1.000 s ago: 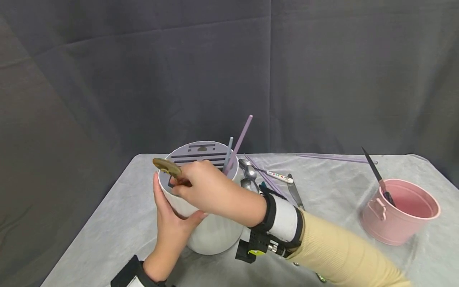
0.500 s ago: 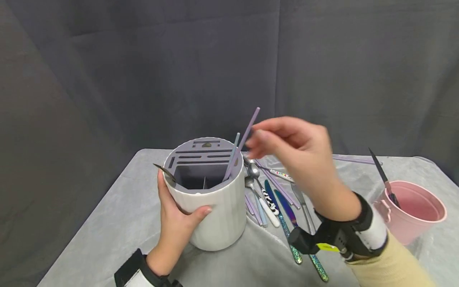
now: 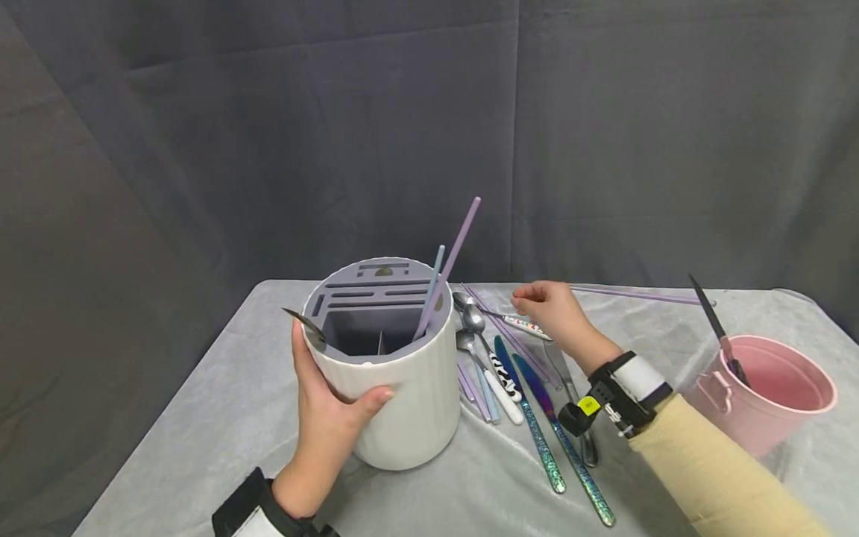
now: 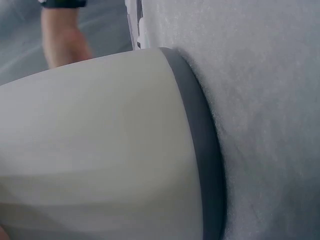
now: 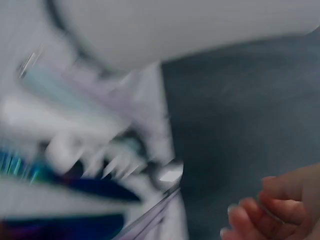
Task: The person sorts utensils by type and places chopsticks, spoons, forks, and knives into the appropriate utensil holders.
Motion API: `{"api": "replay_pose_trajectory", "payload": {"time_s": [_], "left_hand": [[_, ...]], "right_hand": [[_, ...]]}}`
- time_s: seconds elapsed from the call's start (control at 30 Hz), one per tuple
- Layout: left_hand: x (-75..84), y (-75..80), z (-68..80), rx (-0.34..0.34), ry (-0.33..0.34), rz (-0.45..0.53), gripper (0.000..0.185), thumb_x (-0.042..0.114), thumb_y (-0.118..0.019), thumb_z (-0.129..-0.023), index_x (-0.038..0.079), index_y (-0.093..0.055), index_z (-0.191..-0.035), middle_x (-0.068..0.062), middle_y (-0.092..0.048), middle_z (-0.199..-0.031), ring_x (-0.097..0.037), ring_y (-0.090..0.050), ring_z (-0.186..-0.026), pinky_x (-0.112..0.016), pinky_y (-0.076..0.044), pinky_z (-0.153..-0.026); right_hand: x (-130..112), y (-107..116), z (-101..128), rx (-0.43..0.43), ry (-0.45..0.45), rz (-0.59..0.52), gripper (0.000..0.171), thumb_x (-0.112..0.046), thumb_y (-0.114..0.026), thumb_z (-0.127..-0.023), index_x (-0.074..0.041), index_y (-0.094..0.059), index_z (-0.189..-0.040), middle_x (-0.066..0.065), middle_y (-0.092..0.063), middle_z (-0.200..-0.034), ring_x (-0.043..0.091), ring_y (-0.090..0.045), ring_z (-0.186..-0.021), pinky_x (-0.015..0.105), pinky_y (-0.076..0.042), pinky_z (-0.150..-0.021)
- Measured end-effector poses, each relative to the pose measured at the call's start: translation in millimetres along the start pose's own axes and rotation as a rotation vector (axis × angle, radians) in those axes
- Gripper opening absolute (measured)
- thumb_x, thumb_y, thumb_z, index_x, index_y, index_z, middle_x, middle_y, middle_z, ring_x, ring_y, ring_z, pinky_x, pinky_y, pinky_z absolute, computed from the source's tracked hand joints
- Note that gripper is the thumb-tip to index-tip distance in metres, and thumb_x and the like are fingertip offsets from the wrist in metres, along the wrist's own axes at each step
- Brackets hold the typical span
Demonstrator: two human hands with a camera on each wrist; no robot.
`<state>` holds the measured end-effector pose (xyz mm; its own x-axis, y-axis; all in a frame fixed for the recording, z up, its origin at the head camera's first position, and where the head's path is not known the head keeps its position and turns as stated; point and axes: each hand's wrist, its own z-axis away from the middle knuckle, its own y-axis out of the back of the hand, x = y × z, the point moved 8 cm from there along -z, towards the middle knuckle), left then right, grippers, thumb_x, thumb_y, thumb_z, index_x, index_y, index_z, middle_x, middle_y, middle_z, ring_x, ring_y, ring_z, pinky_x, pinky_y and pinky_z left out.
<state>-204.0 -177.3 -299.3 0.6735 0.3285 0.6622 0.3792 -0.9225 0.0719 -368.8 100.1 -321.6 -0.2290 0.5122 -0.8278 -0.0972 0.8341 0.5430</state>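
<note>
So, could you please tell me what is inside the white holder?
A purple stick, a blue stick and a dark utensil poke out of the white holder, with a thin divider inside. Its walls hide their lower ends and its floor.

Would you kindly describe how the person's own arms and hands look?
The left hand and right hand are ungloved. On the right are a pale yellow, fine-ribbed fabric sleeve and a black-and-white strapped wristband carrying a small black device with a bright yellow label. On the left is a similar wristband; no sleeve shows there.
</note>
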Motion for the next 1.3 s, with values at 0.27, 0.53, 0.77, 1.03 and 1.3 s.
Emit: {"api": "replay_pose_trajectory", "payload": {"time_s": [0.27, 0.53, 0.77, 1.03, 1.3], "left_hand": [[4.1, 0.2, 0.9, -0.012, -0.022, 0.005, 0.126, 0.066, -0.076, -0.068, 0.001, -0.007, -0.151, -0.014, -0.032, -0.150, -0.022, -0.037, -0.132, -0.029, -0.026, -0.109], [4.4, -0.5, 1.0, -0.002, -0.037, 0.023, 0.125, 0.064, -0.077, -0.069, -0.001, -0.008, -0.150, -0.015, -0.033, -0.149, -0.021, -0.038, -0.131, -0.029, -0.027, -0.109], [3.0, -0.1, 1.5, -0.002, -0.014, 0.014, 0.126, 0.066, -0.077, -0.067, 0.001, -0.008, -0.151, -0.014, -0.033, -0.149, -0.021, -0.037, -0.131, -0.028, -0.027, -0.109], [2.8, 0.0, 2.1, -0.004, -0.002, 0.032, 0.127, 0.065, -0.078, -0.067, 0.002, -0.008, -0.152, -0.013, -0.033, -0.150, -0.022, -0.037, -0.132, -0.029, -0.026, -0.110], [2.9, -1.3, 3.6, -0.002, 0.013, 0.021, 0.127, 0.066, -0.077, -0.066, 0.002, -0.009, -0.152, -0.013, -0.032, -0.150, -0.022, -0.037, -0.132, -0.029, -0.026, -0.110]], "right_hand": [[32.9, -26.3, -27.7, -0.055, 0.051, 0.411, 0.028, -0.003, -0.059, -0.093, 0.020, -0.060, -0.108, 0.032, -0.063, -0.103, 0.041, -0.061, -0.095, 0.049, -0.050, -0.083], [40.0, -38.6, -36.7, -0.100, 0.100, 0.624, 0.018, -0.002, -0.060, -0.090, 0.012, -0.066, -0.081, 0.022, -0.066, -0.081, 0.035, -0.063, -0.078, 0.046, -0.051, -0.076], [37.8, -41.9, -39.0, -0.159, 0.209, 0.707, 0.033, 0.002, -0.057, -0.086, -0.007, -0.045, -0.056, 0.005, -0.045, -0.060, 0.023, -0.045, -0.060, 0.042, -0.044, -0.064], [37.4, -20.7, -32.8, -0.120, 0.125, 0.639, 0.024, 0.005, -0.056, -0.080, -0.006, -0.048, -0.059, 0.002, -0.043, -0.058, 0.019, -0.042, -0.056, 0.032, -0.038, -0.053], [11.6, 12.6, -6.3, 0.010, 0.093, 0.382, 0.019, 0.003, -0.061, -0.089, 0.017, -0.063, -0.102, 0.025, -0.063, -0.086, 0.031, -0.060, -0.074, 0.040, -0.049, -0.065]]}}
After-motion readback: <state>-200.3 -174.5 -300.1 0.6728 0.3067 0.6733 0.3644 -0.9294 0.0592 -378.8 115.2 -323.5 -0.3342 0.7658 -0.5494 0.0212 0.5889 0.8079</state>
